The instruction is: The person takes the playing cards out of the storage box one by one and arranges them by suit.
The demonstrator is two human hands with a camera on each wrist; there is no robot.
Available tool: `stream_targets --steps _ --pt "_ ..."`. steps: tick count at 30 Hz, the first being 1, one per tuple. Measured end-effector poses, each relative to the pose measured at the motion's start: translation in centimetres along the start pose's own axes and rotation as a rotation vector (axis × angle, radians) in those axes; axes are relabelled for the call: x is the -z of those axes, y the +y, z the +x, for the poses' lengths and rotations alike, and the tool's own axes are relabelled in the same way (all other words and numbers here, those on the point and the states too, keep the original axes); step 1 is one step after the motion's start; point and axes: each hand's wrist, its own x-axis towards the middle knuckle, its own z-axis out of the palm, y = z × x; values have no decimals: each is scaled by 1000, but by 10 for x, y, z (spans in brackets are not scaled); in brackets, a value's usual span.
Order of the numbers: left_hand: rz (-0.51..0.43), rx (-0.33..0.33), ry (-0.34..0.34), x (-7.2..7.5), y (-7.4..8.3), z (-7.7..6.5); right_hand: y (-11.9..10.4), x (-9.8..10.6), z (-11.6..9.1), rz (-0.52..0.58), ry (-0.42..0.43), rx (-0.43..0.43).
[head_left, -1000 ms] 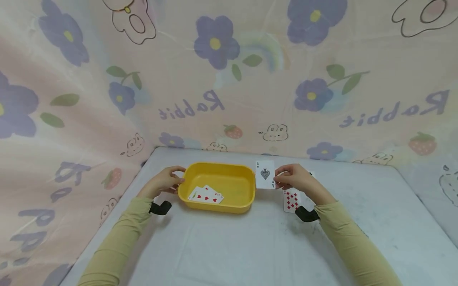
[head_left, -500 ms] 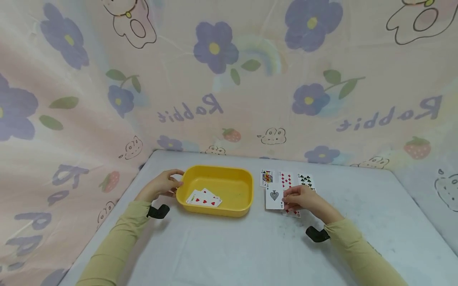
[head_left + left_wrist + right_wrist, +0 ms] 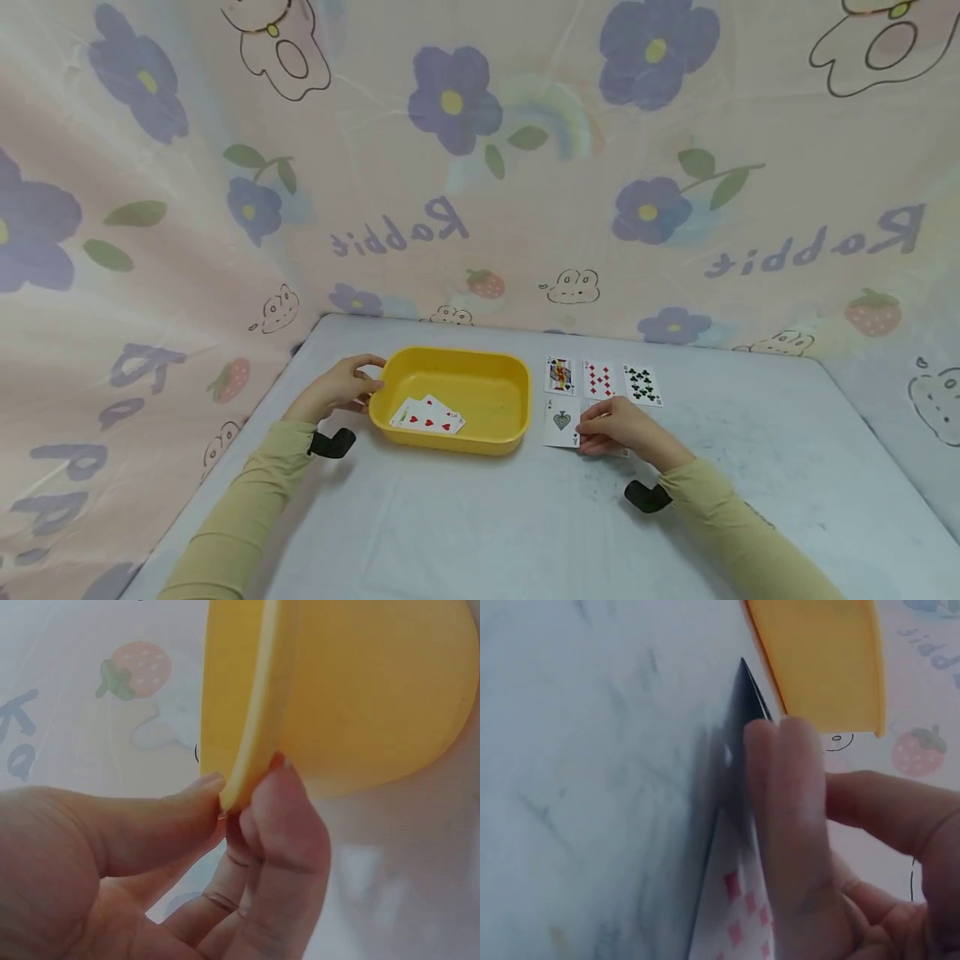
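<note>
Ace of spades (image 3: 559, 423) reads only in head view; right fingers (image 3: 801, 817) pinch it, left fingers (image 3: 289, 840) the tub (image 3: 483, 392).

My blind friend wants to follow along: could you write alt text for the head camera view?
A person's right hand holds an ace of spades just on the near side of a row of three face-up cards on a white table. The left hand pinches the left rim of a yellow tray with overlapping cards inside.

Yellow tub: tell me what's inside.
The yellow tub holds overlapping, face-up playing cards, red hearts showing. Whatever the overlap covers is hidden, so the count is unclear.
</note>
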Motion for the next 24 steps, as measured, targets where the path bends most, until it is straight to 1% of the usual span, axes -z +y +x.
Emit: stream_targets --steps 8,13,17,19,22,24 --pt "-4 -3 -1 1 -1 0 -4 -3 -1 -46 22 -14" --pt "-5 3 5 1 -1 -1 -13 -1 -6 -129 44 4" --pt "-6 -4 10 1 0 -2 -31 2 -5 -191 66 30" --pt "-18 -11 7 1 1 -2 -44 1 -2 -218 60 68" --pt "-31 -21 -4 1 0 -2 -68 -7 5 -265 -1 153" --pt "-36 -24 -8 1 -1 -2 -84 -19 14 -283 -62 206"
